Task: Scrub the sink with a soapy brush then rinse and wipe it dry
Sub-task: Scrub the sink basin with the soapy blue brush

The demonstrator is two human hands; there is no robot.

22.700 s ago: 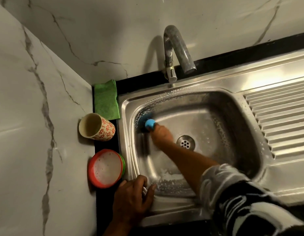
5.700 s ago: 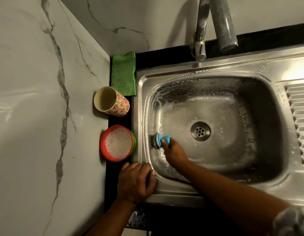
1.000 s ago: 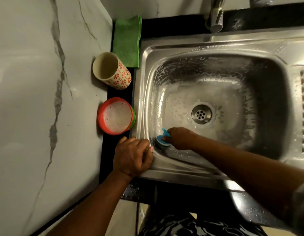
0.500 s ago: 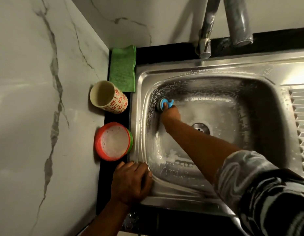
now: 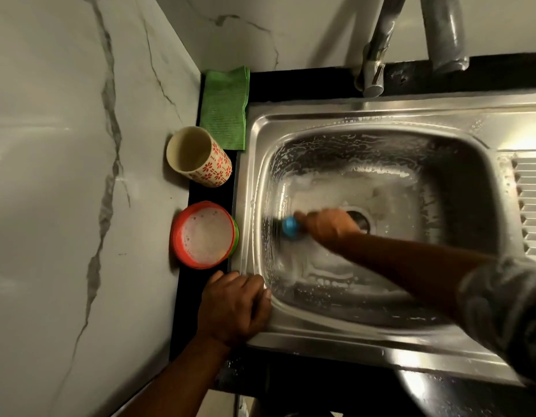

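1. At the far left we see a grey-veined marble wall running alongside a narrow black counter.
2. On that counter a green cloth lies flat at the far end, touching the sink's far-left corner. Just nearer than it stands a cream cup with red flowers, its mouth open towards us.
3. Nearer again we see a red bowl full of white foam, just beside the sink's left rim and apart from the cup.
4. The left hand sits on the near-left corner of the sink. Its fingers are bent and hooked over the inner lip, gripping the rim.
5. The steel basin is streaked with suds and droplets on its walls and floor.
6. The brush, blue at the handle, is low against the basin's left side, to the left of the drain. Its bristles are smeared by motion blur.
7. The right hand is curled round the brush's handle, though blur keeps us from telling the fingers apart. It covers part of the drain, and the forearm runs down to a patterned sleeve at the right.
8. The tap hangs over the sink's back rim.
9. At the far right edge we see the ridged drainboard.
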